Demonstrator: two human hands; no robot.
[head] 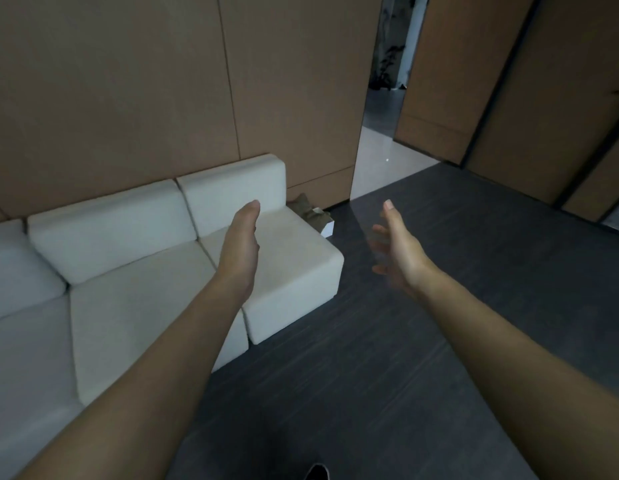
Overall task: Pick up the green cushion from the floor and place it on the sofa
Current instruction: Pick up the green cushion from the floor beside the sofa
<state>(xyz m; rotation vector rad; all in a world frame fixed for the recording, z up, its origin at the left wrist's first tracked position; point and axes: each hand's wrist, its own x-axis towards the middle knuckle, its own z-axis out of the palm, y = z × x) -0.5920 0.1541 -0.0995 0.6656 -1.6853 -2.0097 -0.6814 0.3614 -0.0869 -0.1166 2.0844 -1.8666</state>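
A white sectional sofa runs along the brown wall on the left. An olive-green cushion lies crumpled on the floor behind the sofa's right end, partly hidden by it. My left hand is stretched out over the sofa's end seat, fingers extended, holding nothing. My right hand reaches forward over the dark floor, fingers spread and blurred, also empty. Both hands are well short of the cushion.
A small white box sits next to the cushion at the wall. Dark wood floor spreads to the right. A doorway opens behind the wall panel, with brown panels on the far right.
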